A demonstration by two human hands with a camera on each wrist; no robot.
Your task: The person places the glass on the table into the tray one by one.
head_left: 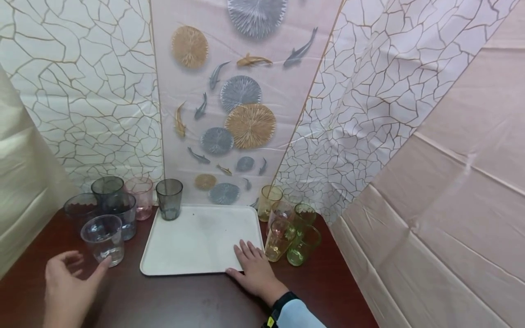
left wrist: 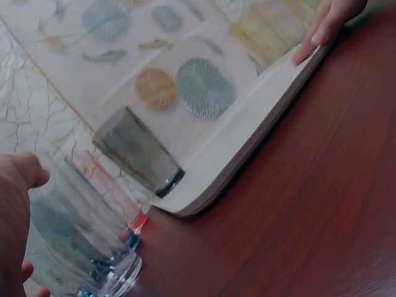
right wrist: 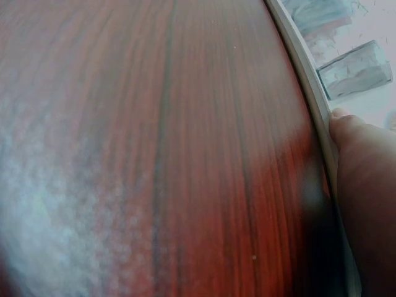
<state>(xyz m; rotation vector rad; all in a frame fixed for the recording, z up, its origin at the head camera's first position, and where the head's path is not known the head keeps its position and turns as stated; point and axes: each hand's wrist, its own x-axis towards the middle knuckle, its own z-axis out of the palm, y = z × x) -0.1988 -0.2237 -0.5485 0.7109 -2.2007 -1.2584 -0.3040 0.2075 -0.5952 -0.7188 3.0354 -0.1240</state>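
In the head view my left hand [head_left: 71, 282] is at the near side of a clear glass [head_left: 104, 239], thumb and fingers spread apart. Whether the thumb touches the glass, I cannot tell. My right hand [head_left: 256, 269] rests flat on the near right corner of a white tray [head_left: 201, 241], fingers straight. At the tray's far left corner stands a grey glass [head_left: 169, 200], upright; the left wrist view shows this grey glass [left wrist: 139, 151] too. Behind the clear glass are a blue glass [head_left: 126, 216], a dark glass [head_left: 107, 187] and a pink glass [head_left: 141, 200].
Right of the tray stand yellow glasses [head_left: 270, 200], a pinkish glass [head_left: 282, 212] and green glasses [head_left: 303, 246], close together. Another dark glass [head_left: 79, 209] is at the far left. Patterned cloth [head_left: 213, 114] hangs behind the dark red wooden table [head_left: 184, 300].
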